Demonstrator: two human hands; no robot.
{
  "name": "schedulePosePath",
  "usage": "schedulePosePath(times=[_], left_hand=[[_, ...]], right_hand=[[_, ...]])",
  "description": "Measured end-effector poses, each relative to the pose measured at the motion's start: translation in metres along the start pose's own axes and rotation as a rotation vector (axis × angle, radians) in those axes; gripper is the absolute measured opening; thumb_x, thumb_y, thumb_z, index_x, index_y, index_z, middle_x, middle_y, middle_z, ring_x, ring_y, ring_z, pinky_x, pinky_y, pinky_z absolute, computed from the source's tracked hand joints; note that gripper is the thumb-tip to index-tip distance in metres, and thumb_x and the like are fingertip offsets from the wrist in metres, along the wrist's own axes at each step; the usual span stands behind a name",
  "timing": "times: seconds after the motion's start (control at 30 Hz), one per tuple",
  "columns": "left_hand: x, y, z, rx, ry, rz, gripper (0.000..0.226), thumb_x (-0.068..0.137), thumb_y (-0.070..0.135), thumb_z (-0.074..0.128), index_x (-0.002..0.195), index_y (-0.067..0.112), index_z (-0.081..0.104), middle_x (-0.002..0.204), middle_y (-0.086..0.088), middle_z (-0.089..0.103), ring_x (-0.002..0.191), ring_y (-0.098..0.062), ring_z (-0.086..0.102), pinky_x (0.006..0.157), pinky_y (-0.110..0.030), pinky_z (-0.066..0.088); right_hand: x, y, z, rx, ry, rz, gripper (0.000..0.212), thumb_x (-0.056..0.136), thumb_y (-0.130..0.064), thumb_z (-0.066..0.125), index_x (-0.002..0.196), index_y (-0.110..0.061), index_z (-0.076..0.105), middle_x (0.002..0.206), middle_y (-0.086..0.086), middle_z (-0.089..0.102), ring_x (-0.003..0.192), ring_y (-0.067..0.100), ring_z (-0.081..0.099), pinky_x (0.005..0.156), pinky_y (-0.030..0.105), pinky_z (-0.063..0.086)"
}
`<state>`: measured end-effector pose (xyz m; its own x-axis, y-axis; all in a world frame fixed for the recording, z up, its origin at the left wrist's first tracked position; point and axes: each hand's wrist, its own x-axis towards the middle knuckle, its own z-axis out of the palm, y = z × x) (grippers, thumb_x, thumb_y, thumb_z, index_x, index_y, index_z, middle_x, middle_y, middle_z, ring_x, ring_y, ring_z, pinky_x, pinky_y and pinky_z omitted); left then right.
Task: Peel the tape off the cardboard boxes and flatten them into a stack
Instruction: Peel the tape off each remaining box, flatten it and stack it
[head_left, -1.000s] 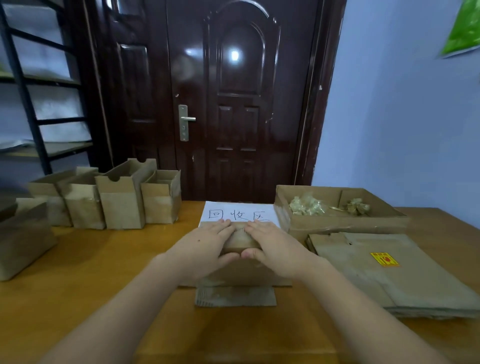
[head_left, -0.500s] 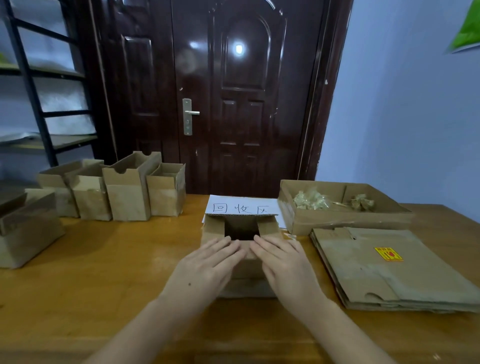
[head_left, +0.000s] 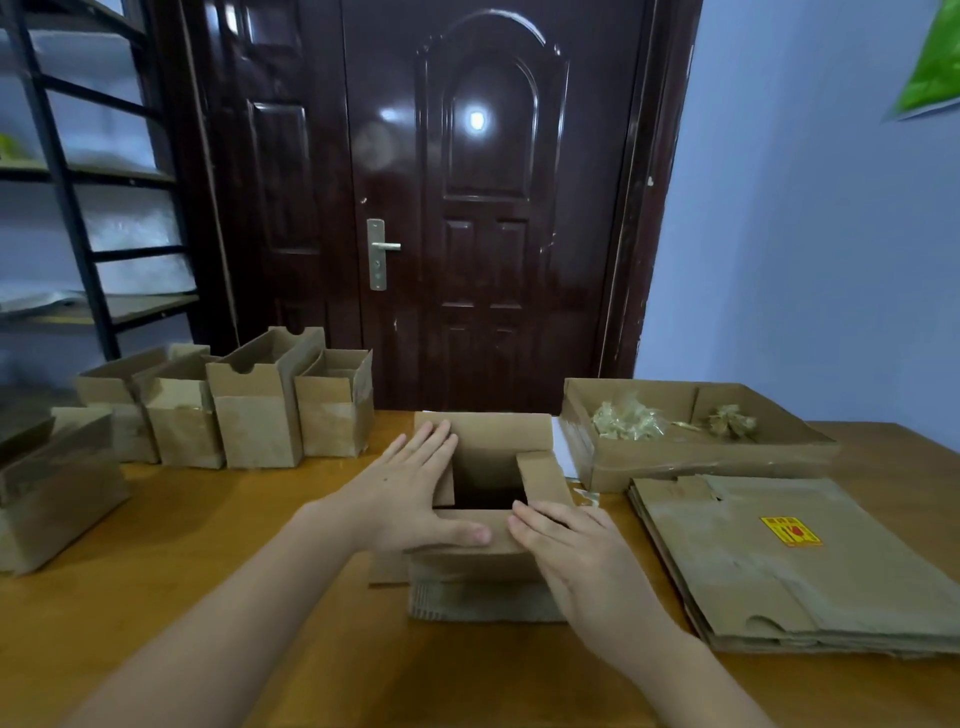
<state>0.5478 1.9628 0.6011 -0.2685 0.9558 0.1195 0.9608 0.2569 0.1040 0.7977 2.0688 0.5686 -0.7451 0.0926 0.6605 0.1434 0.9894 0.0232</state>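
A small brown cardboard box (head_left: 488, 558) stands open in the middle of the wooden table (head_left: 218, 545), its top flaps spread and a dark hollow showing inside. My left hand (head_left: 410, 493) lies flat on the left flap, with its thumb along the near flap. My right hand (head_left: 576, 558) rests with spread fingers on the box's near right corner. To the right lies a stack of flattened boxes (head_left: 810, 566) with a yellow sticker. Several upright open boxes (head_left: 260, 410) line the far left.
A shallow cardboard tray (head_left: 696, 457) at the back right holds crumpled wads of peeled tape (head_left: 626, 421). Another box (head_left: 57, 483) stands at the left edge. A dark door (head_left: 467, 208) and a black shelf rack (head_left: 67, 208) are behind the table.
The box's top went from pressed shut under both hands to open with the flaps spread. My left hand moved onto the left flap and my right hand to the near right corner.
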Motion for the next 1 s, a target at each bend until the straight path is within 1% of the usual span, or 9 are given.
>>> schedulePosePath(times=[0.1,0.2,0.27,0.37,0.53,0.63,0.8,0.9,1.0], left_hand=[[0.011,-0.003,0.005,-0.119,-0.066,-0.038,0.139,0.058,0.109,0.039,0.164,0.030,-0.006,0.167,0.018,-0.020,0.150,-0.002,-0.019,0.121,-0.035,0.000],[0.015,-0.004,0.012,-0.134,-0.043,-0.036,0.139,0.055,0.109,0.044,0.164,0.032,0.002,0.170,0.018,-0.003,0.155,-0.008,0.000,0.122,-0.038,0.016],[0.014,-0.004,0.014,-0.140,-0.001,-0.010,0.135,0.056,0.108,0.045,0.162,0.035,0.006,0.167,0.018,0.007,0.152,-0.009,0.010,0.120,-0.036,0.023],[0.011,-0.001,0.012,-0.129,0.013,0.020,0.131,0.058,0.108,0.043,0.161,0.035,0.009,0.165,0.015,0.015,0.149,-0.009,0.016,0.118,-0.034,0.027],[0.006,0.003,0.006,-0.001,0.061,0.138,0.113,0.073,0.102,0.034,0.160,0.031,0.021,0.168,0.009,0.017,0.154,-0.012,0.012,0.127,-0.041,0.018],[0.000,0.012,0.003,0.187,0.185,0.370,0.084,0.093,0.086,0.024,0.153,0.030,0.040,0.156,0.006,0.047,0.147,-0.010,0.034,0.127,-0.034,0.010],[-0.015,0.015,-0.004,0.262,0.366,0.416,0.065,0.099,0.077,0.029,0.133,0.031,0.060,0.119,0.011,0.069,0.114,-0.008,0.061,0.114,-0.031,0.036],[-0.022,0.006,-0.020,0.188,0.505,0.361,0.061,0.097,0.074,0.037,0.128,0.029,0.065,0.116,0.012,0.072,0.113,-0.008,0.064,0.117,-0.034,0.035],[-0.034,-0.003,-0.023,0.121,0.408,0.078,0.072,0.092,0.077,0.028,0.139,0.032,0.059,0.130,0.010,0.069,0.126,-0.016,0.061,0.114,-0.037,0.041]], right_hand=[[0.019,0.014,-0.015,0.097,-0.241,0.125,0.042,0.097,-0.036,0.066,0.139,-0.036,0.061,0.141,-0.021,0.058,0.129,0.003,0.049,0.110,0.030,0.041],[0.046,0.032,-0.027,0.307,-0.463,0.303,0.079,0.071,-0.084,0.065,0.139,-0.047,0.055,0.138,-0.030,0.052,0.126,-0.006,0.042,0.110,0.033,0.042],[0.066,0.038,-0.025,0.336,-0.476,0.287,0.102,0.060,-0.095,0.062,0.149,-0.050,0.039,0.151,-0.031,0.038,0.140,-0.004,0.030,0.117,0.034,0.032],[0.088,0.039,-0.010,0.218,-0.635,0.277,0.132,0.054,-0.100,0.057,0.161,-0.039,0.011,0.167,-0.020,0.009,0.155,0.007,0.000,0.122,0.040,0.014],[0.083,0.046,0.011,0.146,-0.732,0.237,0.138,0.056,-0.105,0.045,0.163,-0.030,0.000,0.170,-0.010,-0.008,0.155,0.010,-0.011,0.121,0.038,-0.007],[0.081,0.048,0.013,0.120,-0.740,0.226,0.139,0.057,-0.106,0.041,0.163,-0.028,-0.003,0.169,-0.009,-0.015,0.153,0.007,-0.017,0.118,0.032,-0.013],[0.079,0.046,0.015,0.105,-0.730,0.223,0.128,0.061,-0.107,0.033,0.162,-0.035,-0.002,0.168,-0.008,-0.020,0.153,0.009,-0.022,0.126,0.044,-0.008],[0.079,0.046,0.014,0.109,-0.721,0.255,0.124,0.062,-0.107,0.030,0.162,-0.040,0.001,0.168,-0.009,-0.020,0.153,0.011,-0.021,0.127,0.048,-0.005],[0.080,0.043,0.013,0.098,-0.734,0.251,0.125,0.060,-0.107,0.028,0.162,-0.040,0.002,0.168,-0.007,-0.020,0.154,0.013,-0.021,0.127,0.049,-0.003]])
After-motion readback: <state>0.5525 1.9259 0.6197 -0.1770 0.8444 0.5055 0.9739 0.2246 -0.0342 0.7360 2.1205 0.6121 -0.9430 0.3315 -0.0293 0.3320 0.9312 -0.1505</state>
